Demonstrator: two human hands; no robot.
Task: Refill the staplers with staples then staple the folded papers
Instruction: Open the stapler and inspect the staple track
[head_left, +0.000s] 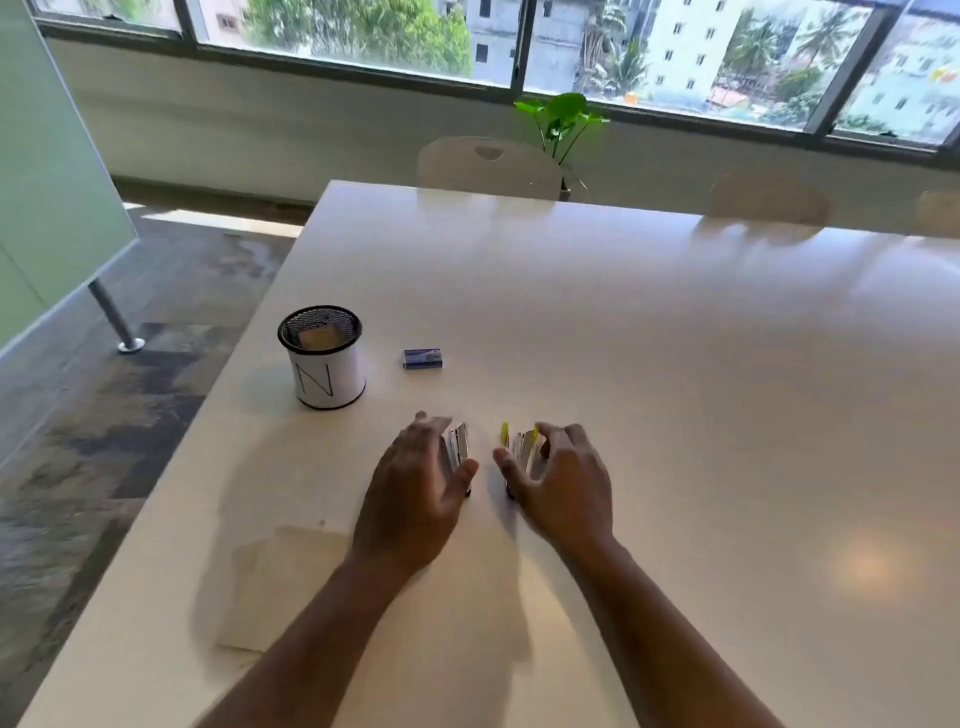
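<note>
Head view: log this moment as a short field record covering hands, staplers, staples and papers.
left hand: open, beside the silver stapler
right hand: open, fingers curled around the yellow stapler
staple box: closed, lying apart on the table
mesh cup: marked N, left of the box
papers: flat near the table's left edge, under the left forearm
grasp: cannot tell, blurred

Sunlit windows (675, 52) behind pale chairs (488, 166), white table (675, 364), mottled carpet (130, 364).

Both forearms reach forward, left grip (415, 483) and right grip (558, 480) half-curled, palms inward
</note>
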